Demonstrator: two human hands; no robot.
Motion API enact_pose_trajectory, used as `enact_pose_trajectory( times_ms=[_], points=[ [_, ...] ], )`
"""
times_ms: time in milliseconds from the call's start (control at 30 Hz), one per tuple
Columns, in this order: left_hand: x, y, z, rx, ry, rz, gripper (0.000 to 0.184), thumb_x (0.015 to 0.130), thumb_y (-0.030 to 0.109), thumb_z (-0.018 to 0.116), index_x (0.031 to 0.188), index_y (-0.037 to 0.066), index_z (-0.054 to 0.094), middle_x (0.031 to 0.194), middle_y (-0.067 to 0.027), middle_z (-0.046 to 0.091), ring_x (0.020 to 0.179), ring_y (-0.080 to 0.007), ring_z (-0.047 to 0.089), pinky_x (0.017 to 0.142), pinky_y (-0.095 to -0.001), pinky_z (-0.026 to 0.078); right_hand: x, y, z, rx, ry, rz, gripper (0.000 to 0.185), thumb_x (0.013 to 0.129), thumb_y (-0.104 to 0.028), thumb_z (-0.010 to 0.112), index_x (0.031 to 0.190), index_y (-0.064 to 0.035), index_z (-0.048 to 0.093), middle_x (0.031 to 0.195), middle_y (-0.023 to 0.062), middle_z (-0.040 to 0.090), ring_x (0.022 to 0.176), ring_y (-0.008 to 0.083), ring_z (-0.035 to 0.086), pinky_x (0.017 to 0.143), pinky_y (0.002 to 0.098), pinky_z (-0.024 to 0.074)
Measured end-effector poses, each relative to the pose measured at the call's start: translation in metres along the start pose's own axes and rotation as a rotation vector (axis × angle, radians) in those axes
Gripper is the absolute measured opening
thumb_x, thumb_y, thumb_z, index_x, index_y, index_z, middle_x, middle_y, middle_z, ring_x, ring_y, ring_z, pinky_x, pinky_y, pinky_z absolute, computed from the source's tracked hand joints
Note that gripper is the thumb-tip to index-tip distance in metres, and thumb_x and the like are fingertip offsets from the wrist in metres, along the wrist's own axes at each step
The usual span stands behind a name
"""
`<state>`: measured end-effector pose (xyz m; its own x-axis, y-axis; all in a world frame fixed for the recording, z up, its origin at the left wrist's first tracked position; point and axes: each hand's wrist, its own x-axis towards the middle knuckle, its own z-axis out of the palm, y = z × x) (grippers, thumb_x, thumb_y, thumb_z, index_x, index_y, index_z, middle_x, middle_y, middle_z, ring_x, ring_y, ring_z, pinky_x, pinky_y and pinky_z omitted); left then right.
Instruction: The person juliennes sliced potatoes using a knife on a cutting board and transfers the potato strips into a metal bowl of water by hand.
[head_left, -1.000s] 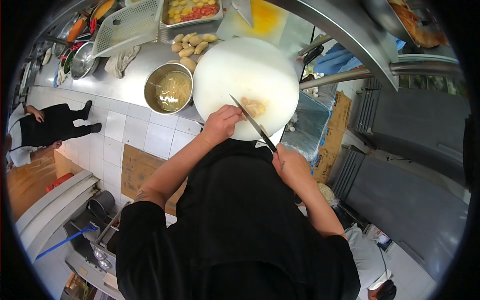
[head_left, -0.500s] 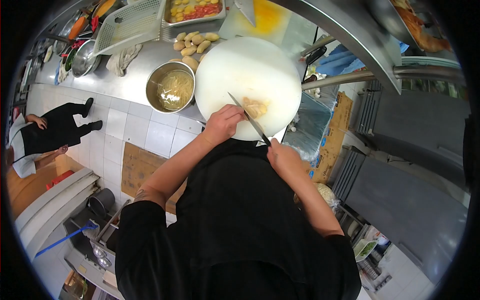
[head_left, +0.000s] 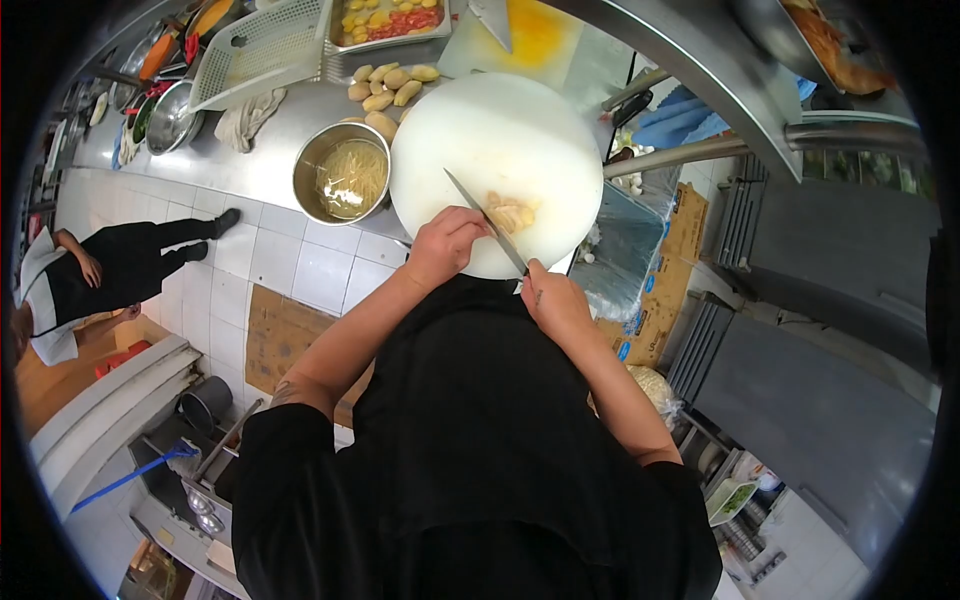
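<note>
Table (head_left: 255,172) of metal carries a round white board (head_left: 480,130), with a pot (head_left: 305,160) to its left; tiled floor (head_left: 320,248) spreads left, grey cabinets (head_left: 825,250) stand right. Over the board's near half, the knife (head_left: 468,194) slants lengthwise, its tip pointing far left and its handle near right, in the right hand's (head_left: 558,308) closed fingers. The left hand's (head_left: 445,245) fingers bend beside the blade and pale food pieces (head_left: 514,212); whether they grip any, I cannot tell.
</note>
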<state>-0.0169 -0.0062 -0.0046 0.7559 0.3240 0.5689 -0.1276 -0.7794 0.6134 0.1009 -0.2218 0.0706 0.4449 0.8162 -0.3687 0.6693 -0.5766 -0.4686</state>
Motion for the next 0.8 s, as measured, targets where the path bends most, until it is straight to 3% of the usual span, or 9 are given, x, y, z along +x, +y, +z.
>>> enact_pose_trajectory(
  times_ms=[267, 500, 567, 800],
  points=[
    [0.001, 0.002, -0.001, 0.003, -0.016, 0.026, 0.022, 0.076, -0.009, 0.07, 0.092, 0.006, 0.076, 0.104, -0.0052, 0.073, 0.091, -0.0265, 0.073, 0.074, -0.0371, 0.063, -0.003, 0.0, 0.002, 0.016, 0.044, -0.023, 0.017, 0.106, -0.018, 0.063, 0.106, -0.0022, 0.057, 0.08, 0.0264, 0.071, 0.08, 0.0514, 0.07, 0.073, 0.0632, 0.0529],
    [0.002, 0.001, -0.001, 0.025, -0.032, 0.053, 0.023, 0.073, -0.011, 0.071, 0.09, 0.004, 0.071, 0.105, -0.0065, 0.073, 0.092, -0.0269, 0.072, 0.075, -0.0381, 0.062, -0.043, -0.019, -0.049, -0.098, -0.012, 0.006, 0.014, 0.104, -0.014, 0.063, 0.104, 0.0, 0.058, 0.08, 0.0252, 0.073, 0.079, 0.0472, 0.073, 0.072, 0.0587, 0.0557],
    [0.0, 0.0, 0.001, 0.025, -0.032, 0.052, 0.023, 0.072, -0.011, 0.071, 0.09, 0.004, 0.071, 0.106, -0.0066, 0.073, 0.092, -0.027, 0.072, 0.075, -0.0381, 0.062, -0.051, -0.018, -0.053, -0.037, -0.026, 0.049, 0.018, 0.106, -0.019, 0.062, 0.106, -0.0023, 0.058, 0.079, 0.0271, 0.071, 0.081, 0.0514, 0.07, 0.074, 0.0626, 0.0528],
    [-0.001, -0.001, 0.001, 0.025, -0.045, 0.045, 0.023, 0.072, -0.01, 0.071, 0.09, 0.004, 0.071, 0.106, -0.0065, 0.073, 0.093, -0.027, 0.072, 0.076, -0.038, 0.062, -0.054, -0.016, -0.052, -0.014, -0.053, 0.059, 0.019, 0.108, -0.02, 0.061, 0.106, -0.0014, 0.058, 0.081, 0.0266, 0.072, 0.081, 0.0523, 0.07, 0.074, 0.0625, 0.0525]
  ],
)
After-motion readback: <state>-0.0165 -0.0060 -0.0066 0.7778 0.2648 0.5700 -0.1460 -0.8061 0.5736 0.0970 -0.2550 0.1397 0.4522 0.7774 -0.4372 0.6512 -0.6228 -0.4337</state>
